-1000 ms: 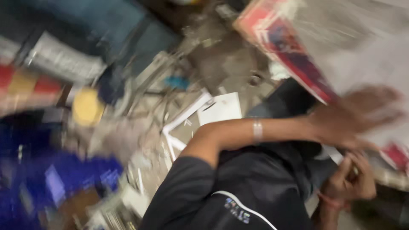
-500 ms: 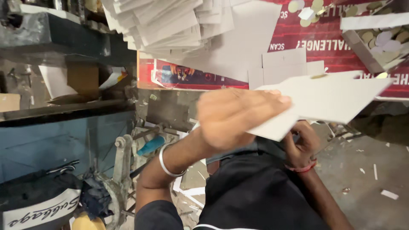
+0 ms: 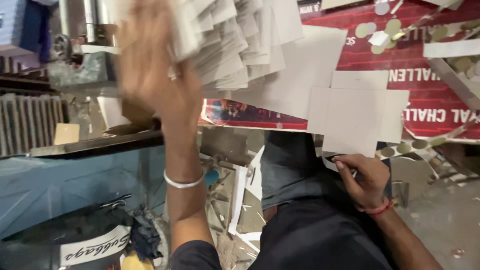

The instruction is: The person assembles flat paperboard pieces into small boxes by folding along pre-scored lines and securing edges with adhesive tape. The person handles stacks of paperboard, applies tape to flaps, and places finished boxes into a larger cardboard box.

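Observation:
My left hand (image 3: 150, 75) is raised high and blurred, pressed against the left side of a fanned stack of pale grey card sheets (image 3: 235, 45); whether it grips a sheet I cannot tell. A silver bangle (image 3: 183, 182) circles that wrist. My right hand (image 3: 362, 180) rests low on my dark-clothed lap with its fingers curled, its fingertips at the lower edge of a cross-shaped cut card blank (image 3: 357, 117). A red thread band is on that wrist.
A red printed board (image 3: 440, 90) lies under the blank, with round card discs (image 3: 400, 147) and card strips on it. At left are a dark metal ledge (image 3: 100, 145), a blue-green panel (image 3: 75, 185) and a black bag with a white label (image 3: 95, 247). Card scraps litter the floor (image 3: 240, 200).
The view swung from the floor up to the work surface. My left hand rose from in front of me, where it held a card sheet, to the stack at upper left. My right hand stayed at my lap.

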